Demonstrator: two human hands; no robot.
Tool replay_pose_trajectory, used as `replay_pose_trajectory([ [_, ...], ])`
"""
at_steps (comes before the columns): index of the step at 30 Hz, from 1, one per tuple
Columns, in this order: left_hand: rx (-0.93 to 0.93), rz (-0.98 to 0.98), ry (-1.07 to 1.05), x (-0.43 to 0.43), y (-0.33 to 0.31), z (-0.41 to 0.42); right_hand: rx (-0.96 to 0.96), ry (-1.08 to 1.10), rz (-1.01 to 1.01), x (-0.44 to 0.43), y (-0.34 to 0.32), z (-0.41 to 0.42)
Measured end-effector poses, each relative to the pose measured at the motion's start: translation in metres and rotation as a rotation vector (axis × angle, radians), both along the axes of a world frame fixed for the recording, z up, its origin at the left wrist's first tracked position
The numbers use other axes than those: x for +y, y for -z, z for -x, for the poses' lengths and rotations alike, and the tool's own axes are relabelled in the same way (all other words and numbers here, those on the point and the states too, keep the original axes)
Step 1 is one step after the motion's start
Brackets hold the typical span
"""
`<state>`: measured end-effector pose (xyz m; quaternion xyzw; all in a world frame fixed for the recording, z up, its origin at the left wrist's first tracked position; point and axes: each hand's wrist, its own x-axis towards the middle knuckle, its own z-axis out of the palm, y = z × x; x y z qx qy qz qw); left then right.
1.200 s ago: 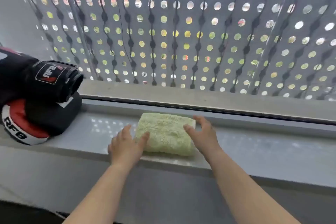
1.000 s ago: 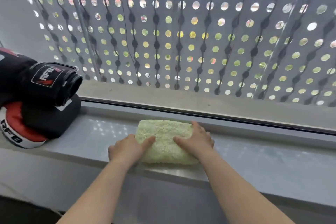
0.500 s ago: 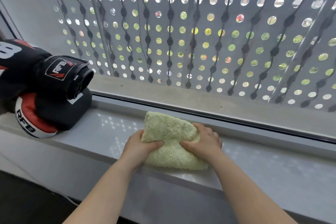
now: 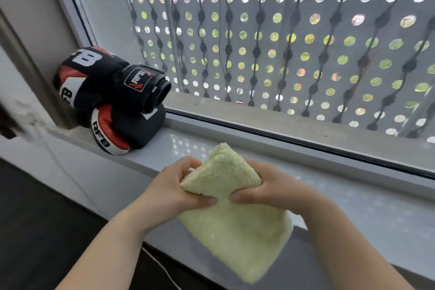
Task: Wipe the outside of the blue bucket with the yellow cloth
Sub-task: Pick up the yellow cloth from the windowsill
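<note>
Perforated screen (image 4: pixel 306 42): a grey panel full of round holes fills the window behind the glass. Green and yellow patches show through the holes.
Bead strings (image 4: pixel 256 54): dark, wavy strands hang down in front of the panel, side by side across its width.
Window sill (image 4: pixel 376 207): a pale, glossy ledge runs from the left wall to the right edge of the view. It catches dots of light just below the window frame (image 4: pixel 294 143).
Floor (image 4: pixel 35 219): dark, at lower left, below the sill.
Boxing gloves (image 4: pixel 113 92): two black, red and white gloves lettered RFB lie stacked one on the other at the left end of the sill, in the corner by the wall. They are well apart from the hands.
Yellow cloth (image 4: pixel 235 226): folded, fluffy and pale yellow, held up over the sill's front edge. One corner peaks between the hands and the lower part hangs toward the viewer. Whether it touches the sill cannot be told.
Left hand (image 4: pixel 171 190): grasping the cloth's left edge, thumb on the near face, fingers curled behind.
Right hand (image 4: pixel 275 188): grasping the cloth's right edge the same way, its thumb near the left thumb.
Cable (image 4: pixel 162 268): a thin white line under the sill's front.
</note>
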<state>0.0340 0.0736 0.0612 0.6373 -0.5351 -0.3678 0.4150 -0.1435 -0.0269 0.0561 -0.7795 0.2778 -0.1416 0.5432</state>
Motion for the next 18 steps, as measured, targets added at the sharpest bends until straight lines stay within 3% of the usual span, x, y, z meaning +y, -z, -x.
replay_pose_trajectory([
  [3, 0.11, 0.009, -0.045, 0.024, 0.0, -0.012, -0.107, 0.023, -0.098, 0.028, 0.014, -0.016],
  [8, 0.318, 0.108, -0.387, 0.073, 0.015, -0.04, -0.333, 0.337, -0.189, 0.078, 0.027, -0.045],
  [10, 0.377, 0.07, -0.431, 0.102, 0.025, -0.05, -0.402, 0.402, -0.185, 0.103, 0.024, -0.058],
  [13, 0.561, -0.127, -0.293, 0.15, 0.037, -0.072, -0.466, 0.416, -0.131, 0.153, 0.02, -0.081],
  [18, 1.054, -0.408, -0.066, 0.218, 0.059, -0.14, -0.495, 0.366, -0.061, 0.254, 0.035, -0.125],
])
